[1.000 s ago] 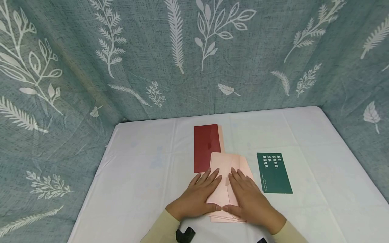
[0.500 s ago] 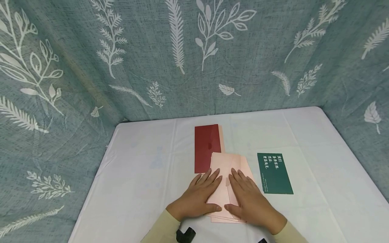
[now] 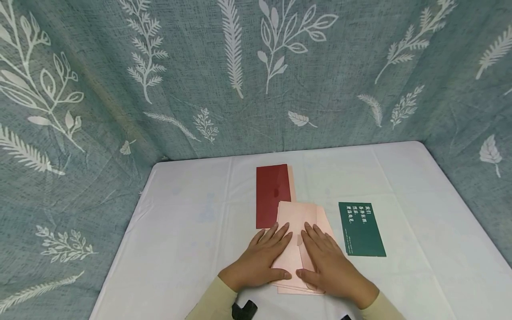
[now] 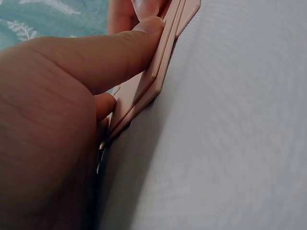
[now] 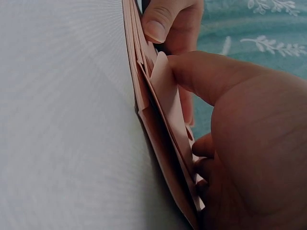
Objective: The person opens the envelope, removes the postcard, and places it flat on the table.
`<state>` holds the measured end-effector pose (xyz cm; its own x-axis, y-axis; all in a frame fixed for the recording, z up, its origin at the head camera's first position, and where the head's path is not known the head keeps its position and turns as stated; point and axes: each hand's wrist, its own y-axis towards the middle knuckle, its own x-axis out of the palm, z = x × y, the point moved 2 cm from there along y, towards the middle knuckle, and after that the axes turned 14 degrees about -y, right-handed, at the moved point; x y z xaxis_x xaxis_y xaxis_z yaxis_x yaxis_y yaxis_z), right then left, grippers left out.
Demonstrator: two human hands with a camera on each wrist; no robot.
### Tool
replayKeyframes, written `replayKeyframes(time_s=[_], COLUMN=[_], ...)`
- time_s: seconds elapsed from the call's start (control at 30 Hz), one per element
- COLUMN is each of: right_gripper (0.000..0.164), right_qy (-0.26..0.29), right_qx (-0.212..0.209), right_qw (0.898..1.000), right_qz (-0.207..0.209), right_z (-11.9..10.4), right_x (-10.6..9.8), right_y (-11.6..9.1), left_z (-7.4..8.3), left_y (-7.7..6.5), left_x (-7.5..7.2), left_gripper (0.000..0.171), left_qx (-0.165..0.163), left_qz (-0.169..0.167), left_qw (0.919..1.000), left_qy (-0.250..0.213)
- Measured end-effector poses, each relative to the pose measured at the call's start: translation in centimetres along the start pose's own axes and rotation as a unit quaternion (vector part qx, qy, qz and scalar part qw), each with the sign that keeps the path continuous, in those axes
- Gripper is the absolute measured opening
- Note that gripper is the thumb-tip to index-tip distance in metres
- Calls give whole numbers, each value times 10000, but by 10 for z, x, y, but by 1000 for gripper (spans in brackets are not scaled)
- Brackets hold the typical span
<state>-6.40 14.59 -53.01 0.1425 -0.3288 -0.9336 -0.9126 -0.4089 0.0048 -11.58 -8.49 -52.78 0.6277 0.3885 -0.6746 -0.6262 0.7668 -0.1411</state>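
Right hand (image 3: 332,269) shifts its thumb slightly off the left hand (image 3: 258,262) vs a second ago; rest looks static. Both lie flat, fingers extended, on the pink envelope stack (image 3: 296,213), well short of the table's (image 3: 192,213) far edge, overlapping the red card's (image 3: 272,191) near-right corner. Likely light, bendy paper, layers prone to slide; grip both long sides. Layer count unclear, wrist views dim.
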Motion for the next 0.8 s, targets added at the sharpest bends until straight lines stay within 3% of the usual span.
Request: replayKeyframes(time_s=[0.8], right_gripper=[93], right_qy=[328], right_qx=[13], right_qw=[9994], right_qz=[-98], right_z=[3], right_x=[-4], right_y=[-1], left_z=[0], left_y=[2], left_x=[0], left_gripper=[96], left_qx=[-18], left_qz=[6], left_qw=[10000], left_qy=[-23])
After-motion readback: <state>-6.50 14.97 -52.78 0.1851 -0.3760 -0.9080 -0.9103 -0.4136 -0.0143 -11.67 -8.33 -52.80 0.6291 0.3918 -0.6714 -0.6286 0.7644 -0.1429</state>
